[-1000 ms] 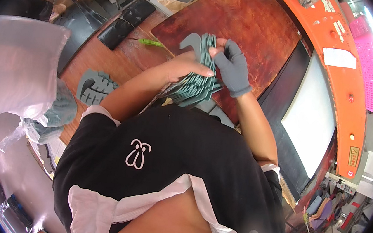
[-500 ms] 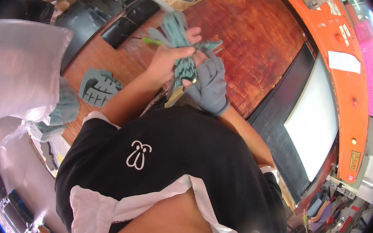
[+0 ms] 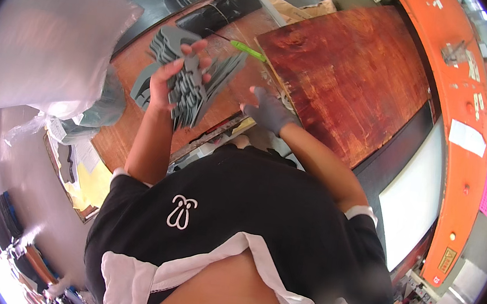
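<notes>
My bare left hand (image 3: 170, 82) has its fingers curled around a thick stack of grey-green cut foam pieces (image 3: 187, 95) at the left of the work table. The pieces are notched and lie loosely fanned, some leaning to the right. More of the same grey-green pieces (image 3: 141, 86) show behind and left of that hand. My right hand (image 3: 268, 112), in a grey glove with bare fingertips, is held apart from the stack, near the front corner of a reddish wooden board (image 3: 346, 74). Its visible fingers are apart and nothing is in them.
A bright green-handled tool (image 3: 247, 50) lies beside the board. A large translucent plastic bag (image 3: 47, 42) bulges at the left. An orange machine beam (image 3: 469, 146) curves along the right, with a white sheet (image 3: 410, 199) beside it.
My left hand has carried the foam stack left, from in front of the board to beside the other pieces. My right hand has come off the stack.
</notes>
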Available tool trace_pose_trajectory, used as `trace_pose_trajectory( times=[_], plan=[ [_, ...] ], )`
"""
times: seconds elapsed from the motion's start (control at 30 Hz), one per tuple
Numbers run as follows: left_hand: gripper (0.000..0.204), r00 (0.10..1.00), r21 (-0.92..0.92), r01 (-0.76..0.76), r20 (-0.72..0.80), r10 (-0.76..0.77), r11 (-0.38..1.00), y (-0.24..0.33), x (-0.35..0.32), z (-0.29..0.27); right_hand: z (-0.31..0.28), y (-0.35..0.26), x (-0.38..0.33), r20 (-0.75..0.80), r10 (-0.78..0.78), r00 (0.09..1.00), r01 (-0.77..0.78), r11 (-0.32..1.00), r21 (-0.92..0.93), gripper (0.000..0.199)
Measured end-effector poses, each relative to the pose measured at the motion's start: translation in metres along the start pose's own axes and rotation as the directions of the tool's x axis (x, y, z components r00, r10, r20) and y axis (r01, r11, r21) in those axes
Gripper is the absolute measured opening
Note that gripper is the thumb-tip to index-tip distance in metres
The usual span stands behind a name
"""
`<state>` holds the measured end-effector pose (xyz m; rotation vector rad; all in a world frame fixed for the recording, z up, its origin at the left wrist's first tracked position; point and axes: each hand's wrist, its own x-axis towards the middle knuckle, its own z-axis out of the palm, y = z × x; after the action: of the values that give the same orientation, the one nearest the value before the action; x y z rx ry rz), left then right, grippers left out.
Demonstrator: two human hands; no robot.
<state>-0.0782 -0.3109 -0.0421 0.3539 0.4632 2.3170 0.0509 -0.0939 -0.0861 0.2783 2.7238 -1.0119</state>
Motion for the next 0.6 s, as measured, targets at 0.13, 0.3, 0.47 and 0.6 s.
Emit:
trace_pose_trajectory(
  times=[0.13, 0.3, 0.47, 0.6],
  plan=[
    [0.033, 0.981, 0.058, -0.043, -0.187, 0.054, 0.997, -0.001, -0.053, -0.012, 0.041, 0.009, 0.09, -0.262, 0.054, 0.964, -0.109, 0.974, -0.199, 0.061],
    [0.038, 0.938, -0.036, -0.034, -0.345, 0.02, 0.999, -0.004, -0.106, -0.011, 0.066, 0.034, 0.185, -0.216, 0.013, 0.976, -0.123, 0.854, -0.505, 0.047],
    [0.042, 0.936, 0.122, 0.023, -0.351, 0.021, 0.992, -0.001, -0.129, -0.019, 0.074, 0.064, 0.245, -0.172, 0.213, 0.962, -0.272, 0.813, -0.515, 0.039],
    [0.041, 0.945, 0.112, 0.046, -0.326, -0.007, 0.993, 0.006, -0.126, -0.026, 0.082, 0.066, 0.247, -0.142, 0.211, 0.967, -0.253, 0.85, -0.461, 0.033]
  ],
)
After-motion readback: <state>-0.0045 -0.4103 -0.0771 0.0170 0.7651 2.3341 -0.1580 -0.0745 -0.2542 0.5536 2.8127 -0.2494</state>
